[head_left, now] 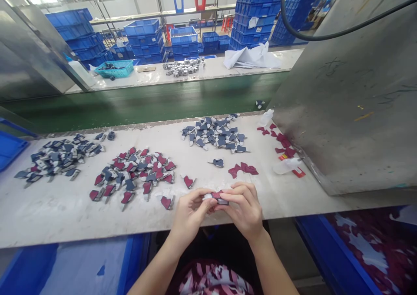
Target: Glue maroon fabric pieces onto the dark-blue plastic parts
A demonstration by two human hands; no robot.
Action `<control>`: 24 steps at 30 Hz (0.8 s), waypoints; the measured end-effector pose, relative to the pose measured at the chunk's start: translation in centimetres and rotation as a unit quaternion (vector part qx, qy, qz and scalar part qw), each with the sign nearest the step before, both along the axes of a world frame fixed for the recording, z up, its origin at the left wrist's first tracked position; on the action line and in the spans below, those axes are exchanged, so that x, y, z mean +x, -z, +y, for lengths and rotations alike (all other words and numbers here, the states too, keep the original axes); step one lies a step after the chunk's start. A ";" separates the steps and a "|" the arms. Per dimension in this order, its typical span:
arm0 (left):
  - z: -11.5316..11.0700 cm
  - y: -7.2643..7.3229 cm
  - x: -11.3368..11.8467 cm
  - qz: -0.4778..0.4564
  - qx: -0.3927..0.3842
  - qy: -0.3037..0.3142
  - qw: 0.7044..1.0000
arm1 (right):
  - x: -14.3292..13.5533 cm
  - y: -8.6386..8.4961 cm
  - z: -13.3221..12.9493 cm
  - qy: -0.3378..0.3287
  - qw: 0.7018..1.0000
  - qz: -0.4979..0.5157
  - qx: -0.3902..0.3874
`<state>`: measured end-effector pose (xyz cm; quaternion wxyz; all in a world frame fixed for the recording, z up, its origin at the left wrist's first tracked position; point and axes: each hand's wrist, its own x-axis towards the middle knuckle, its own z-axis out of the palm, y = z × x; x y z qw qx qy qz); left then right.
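Note:
Both hands meet at the table's front edge around one small part with a dark red patch (217,195) on top and a grey side. My left hand (192,210) pinches its pale left end between thumb and fingers. On the other end, the fingers of my right hand (243,206) press against the red face. Just beyond lie loose dark red patches (243,169) and a single navy-and-grey part (217,162). Left of my hands are two separate red-faced parts (167,202) and a pile of mixed red and navy parts (137,171).
A pile of navy parts (213,132) sits farther back, another pile (61,156) at far left. A clear bottle (287,166) lies at right by a metal panel (352,95). Behind the table runs a green belt (146,101). Blue bins (335,256) stand below the front edge.

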<state>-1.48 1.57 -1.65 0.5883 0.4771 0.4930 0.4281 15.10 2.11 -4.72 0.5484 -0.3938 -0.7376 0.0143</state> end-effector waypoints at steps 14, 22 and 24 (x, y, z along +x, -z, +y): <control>10.7 -1.1 -8.7 0.588 0.224 0.126 0.767 | 5.7 3.2 1.1 0.402 0.915 -0.035 0.018; 15.7 -1.7 -1.1 0.529 0.265 0.286 0.754 | 9.4 6.7 2.9 0.379 0.915 0.013 -0.136; 15.7 -0.8 1.2 0.527 0.267 0.311 0.744 | 9.6 6.7 3.0 0.357 0.926 0.033 -0.114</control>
